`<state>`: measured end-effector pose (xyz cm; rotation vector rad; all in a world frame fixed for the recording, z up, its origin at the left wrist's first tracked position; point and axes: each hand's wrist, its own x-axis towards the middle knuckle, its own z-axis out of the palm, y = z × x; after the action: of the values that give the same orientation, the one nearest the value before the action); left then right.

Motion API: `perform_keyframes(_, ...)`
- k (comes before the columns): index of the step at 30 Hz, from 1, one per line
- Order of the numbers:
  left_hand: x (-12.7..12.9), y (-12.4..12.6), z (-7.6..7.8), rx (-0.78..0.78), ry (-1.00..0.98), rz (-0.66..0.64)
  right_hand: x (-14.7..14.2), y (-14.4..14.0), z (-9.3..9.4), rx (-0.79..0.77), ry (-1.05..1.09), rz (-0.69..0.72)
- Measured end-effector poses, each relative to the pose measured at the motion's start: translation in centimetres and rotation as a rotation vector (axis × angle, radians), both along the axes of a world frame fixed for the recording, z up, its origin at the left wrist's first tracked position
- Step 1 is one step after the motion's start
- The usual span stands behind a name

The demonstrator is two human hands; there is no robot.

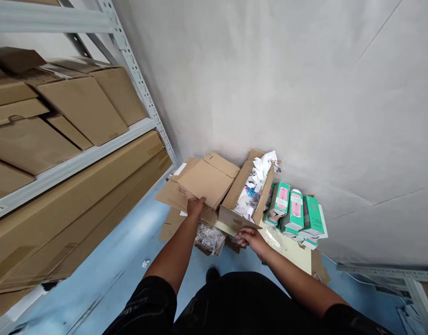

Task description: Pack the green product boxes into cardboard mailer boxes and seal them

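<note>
Cardboard sheets (203, 184), flattened and stacked on the blue floor (105, 265) near the wall corner, were gripped at their near edge by the left hand (195, 207), fingers closed on the top piece. Right hand (250, 238) was rested at the near rim of the open carton (245, 195), fingers curled; whether it was clamped on the rim or only touching could not be told. Carton was seen filled with crumpled white paper (259, 174), just beside the flat stack. Green-and-pink packs (294, 211) were leaned at the wall, to the right of the carton. A bag of clear plastic (209, 237) was lying below the stack. Judged: the top sheet was best lifted flat with the carton steadied, so the loose pieces under it were not dragged along. Shelving (77, 160) with brown boxes was seen on the left.
</note>
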<state>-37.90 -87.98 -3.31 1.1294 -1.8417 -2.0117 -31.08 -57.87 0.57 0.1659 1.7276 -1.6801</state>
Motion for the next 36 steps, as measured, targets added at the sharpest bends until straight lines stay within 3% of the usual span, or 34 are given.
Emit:
perform_keyframes(9, 1.9, -1.5, 0.5, 0.078, 0.063, 0.124, -0.6, -0.7, -0.1, 0.004, -0.024, 0.018)
perform_keyframes(13, 4.0, -2.0, 1.5, 0.140, 0.274, 0.152, -0.5, -0.9, -0.2, -0.003, -0.023, 0.057)
perform_keyframes(17, 6.7, -2.9, 4.2, 0.232, 0.507, 0.163, -0.1, -2.1, 0.4, -0.018, -0.007, 0.122)
perform_keyframes(21, 9.2, -3.5, 8.8, 0.225, 0.629, 0.110, 0.7, -4.2, 3.0, -0.131, 0.122, 0.131)
perform_keyframes(25, 10.7, -2.9, 13.1, 0.220, 0.693, -0.014, 0.6, -4.7, 7.7, -0.342, 0.363, -0.064)
perform_keyframes(28, 10.8, -1.5, 15.2, 0.265, 0.694, -0.118, -0.3, -3.4, 11.2, -0.475, 0.521, -0.270)
perform_keyframes(32, 9.5, 1.0, 16.5, 0.351, 0.667, -0.252, -0.5, -0.3, 14.3, -0.511, 0.651, -0.508)
perform_keyframes(36, 7.5, 4.1, 17.0, 0.411, 0.642, -0.389, 0.9, 3.6, 15.2, -0.515, 0.701, -0.699)
